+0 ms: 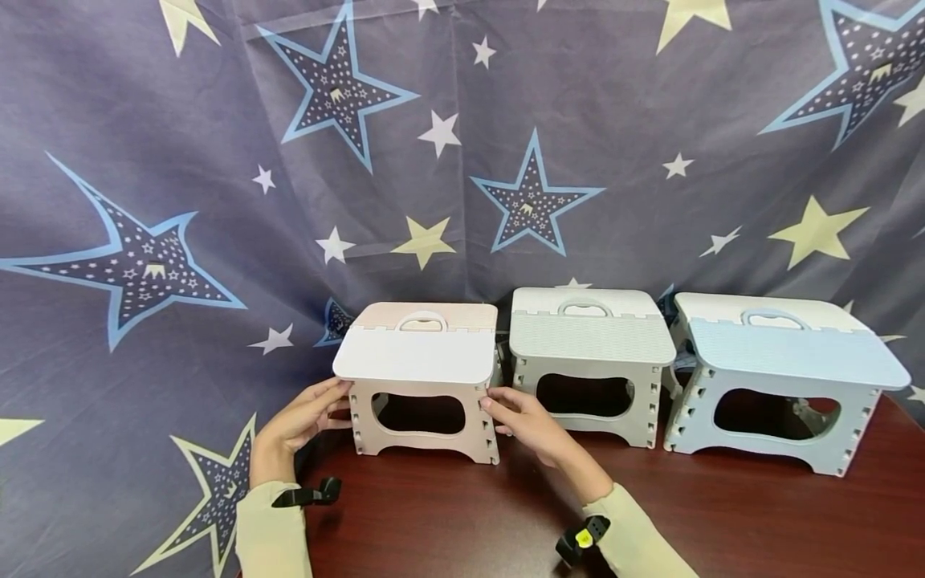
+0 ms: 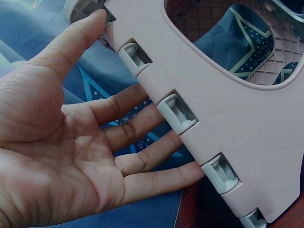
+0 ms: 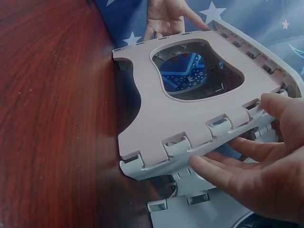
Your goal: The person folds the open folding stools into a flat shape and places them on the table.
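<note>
A pink and white folding step stool (image 1: pixel 413 357) stands unfolded on the table, its top level and its handle loop toward the back. At its left side is my left hand (image 1: pixel 299 419), the thumb on the front corner below the top and straight fingertips against the side edge, as the left wrist view shows. My right hand (image 1: pixel 531 421) touches the opposite side. In the right wrist view its thumb (image 3: pixel 274 105) lies at the front corner and its lightly bent fingers reach along the white side panel. The palms face each other across the stool.
To the right stand a grey-green folding stool (image 1: pixel 592 337) and a light blue one (image 1: pixel 788 345), both unfolded. The dark red-brown table (image 1: pixel 433 514) extends in front of them. A star-printed cloth (image 1: pixel 405 177) hangs close behind and on the left.
</note>
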